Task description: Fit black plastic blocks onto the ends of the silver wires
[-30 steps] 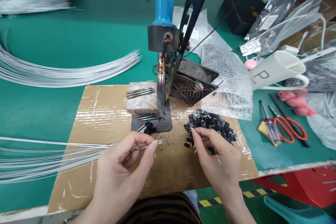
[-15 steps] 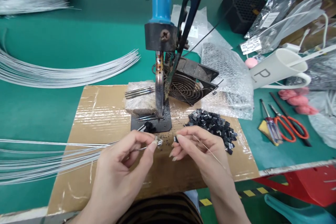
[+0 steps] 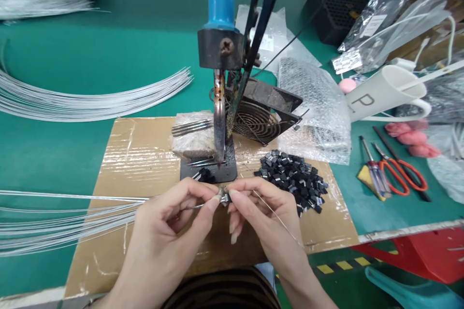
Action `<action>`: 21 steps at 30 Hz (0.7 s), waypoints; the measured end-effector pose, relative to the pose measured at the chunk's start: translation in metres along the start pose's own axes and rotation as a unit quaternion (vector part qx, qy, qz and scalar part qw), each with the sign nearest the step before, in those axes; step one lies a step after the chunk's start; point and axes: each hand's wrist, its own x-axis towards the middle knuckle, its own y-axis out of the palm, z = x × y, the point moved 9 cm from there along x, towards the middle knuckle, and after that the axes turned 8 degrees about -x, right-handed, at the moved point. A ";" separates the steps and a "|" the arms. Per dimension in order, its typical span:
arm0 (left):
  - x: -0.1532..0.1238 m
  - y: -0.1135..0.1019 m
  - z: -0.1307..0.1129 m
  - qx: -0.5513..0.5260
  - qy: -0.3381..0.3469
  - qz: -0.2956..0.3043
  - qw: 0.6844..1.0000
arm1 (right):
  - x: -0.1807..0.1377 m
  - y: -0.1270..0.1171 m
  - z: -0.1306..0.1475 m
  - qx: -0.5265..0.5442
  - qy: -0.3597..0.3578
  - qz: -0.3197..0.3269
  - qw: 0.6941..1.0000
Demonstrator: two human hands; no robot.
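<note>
My left hand [image 3: 170, 224] pinches the end of a thin grey cable [image 3: 72, 200] that runs off to the left. My right hand [image 3: 266, 222] pinches a small black part [image 3: 224, 198] against that cable end, with a fine wire [image 3: 277, 217] trailing across its back. Both hands meet over a taped cardboard sheet [image 3: 137, 164], just in front of the black base plate [image 3: 210, 173] of a fixed soldering iron [image 3: 220, 58]. A heap of small black parts [image 3: 293, 176] lies to the right of my right hand.
Bundles of grey cables [image 3: 90, 101] curve over the green table at the left. A small fan [image 3: 263, 116] and bubble wrap [image 3: 315, 111] sit behind the heap. A screwdriver [image 3: 369, 169], orange scissors [image 3: 398, 174], a white mug [image 3: 384, 94] and foil bags [image 3: 380, 14] fill the right side.
My right hand left the heap of black parts with one part and moved left until it met the cable end in my left hand. The left hand stayed put.
</note>
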 end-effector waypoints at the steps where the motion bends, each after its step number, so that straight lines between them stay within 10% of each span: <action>1: 0.000 -0.001 0.001 0.001 -0.003 -0.002 1.000 | 0.000 0.000 -0.001 0.003 -0.001 0.000 1.000; 21: 0.003 0.000 -0.003 -0.005 -0.013 -0.019 1.000 | -0.007 -0.011 0.009 -0.145 -0.072 -0.070 0.984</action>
